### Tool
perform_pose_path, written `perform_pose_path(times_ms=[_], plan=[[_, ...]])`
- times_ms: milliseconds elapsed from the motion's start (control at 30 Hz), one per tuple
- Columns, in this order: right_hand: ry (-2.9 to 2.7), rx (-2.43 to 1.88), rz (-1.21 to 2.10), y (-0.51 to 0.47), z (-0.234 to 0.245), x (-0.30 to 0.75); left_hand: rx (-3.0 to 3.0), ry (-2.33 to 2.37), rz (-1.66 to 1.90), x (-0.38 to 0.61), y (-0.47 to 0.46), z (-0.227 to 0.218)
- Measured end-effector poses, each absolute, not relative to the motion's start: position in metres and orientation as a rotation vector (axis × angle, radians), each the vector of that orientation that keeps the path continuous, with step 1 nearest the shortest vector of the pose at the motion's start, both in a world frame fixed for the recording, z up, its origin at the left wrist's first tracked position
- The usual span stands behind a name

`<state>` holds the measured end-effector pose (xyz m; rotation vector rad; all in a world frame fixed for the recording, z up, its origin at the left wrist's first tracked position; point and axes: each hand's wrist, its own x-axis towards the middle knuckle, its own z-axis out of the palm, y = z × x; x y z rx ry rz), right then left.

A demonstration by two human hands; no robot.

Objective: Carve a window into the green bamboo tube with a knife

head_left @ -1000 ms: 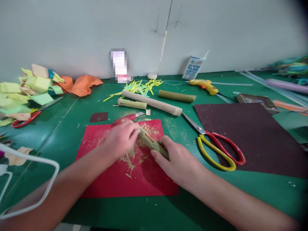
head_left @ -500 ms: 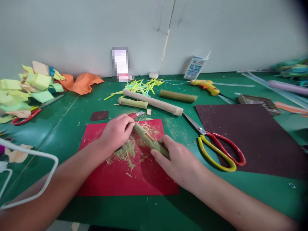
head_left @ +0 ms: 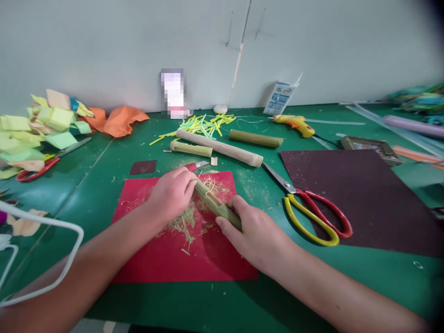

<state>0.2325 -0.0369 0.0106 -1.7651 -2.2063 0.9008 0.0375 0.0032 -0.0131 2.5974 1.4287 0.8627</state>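
A green bamboo tube [head_left: 225,214] with a rectangular slot cut in its upper side slants over the red sheet [head_left: 187,270]. My right hand [head_left: 255,229] is closed around its near end, thumb along the side. My left hand [head_left: 175,189] has its fingers closed at the tube's far end; their undersides are hidden. Fine shavings [head_left: 187,224] are scattered on the red sheet below. Just beyond my left hand lies a knife [head_left: 194,166] with a red handle, partly covered by the fingers.
Scissors [head_left: 305,203] with red and yellow handles lie right, partly on a dark brown sheet [head_left: 364,203]. Behind are a long pale stick [head_left: 222,148], bamboo pieces [head_left: 256,138], yellow strips [head_left: 204,125] and a glue gun [head_left: 294,125]. A white wire frame [head_left: 78,231] crosses the left.
My left hand has shifted slightly at the tube's far end, with its fingers turned a little. The right hand keeps its hold, and the view has moved slightly.
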Motion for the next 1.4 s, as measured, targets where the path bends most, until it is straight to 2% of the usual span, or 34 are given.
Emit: perform_pose_path(times_ms=[367,733,1400], plan=[[-2.160,-1.750,0.978,-0.0345,0.0083,0.2327,2.600,1.298,0.891,0.0420,-0.0005,-0.0138],[-2.107,-1.761,1.041,-0.0324,0.0083,0.2336,2.527,1.425,0.935,0.0375,0.0023,-0.0137],[-2.225,-1.730,0.852,-0.0350,0.0059,0.2326,2.521,1.439,0.886,0.0337,0.0039,-0.0128]])
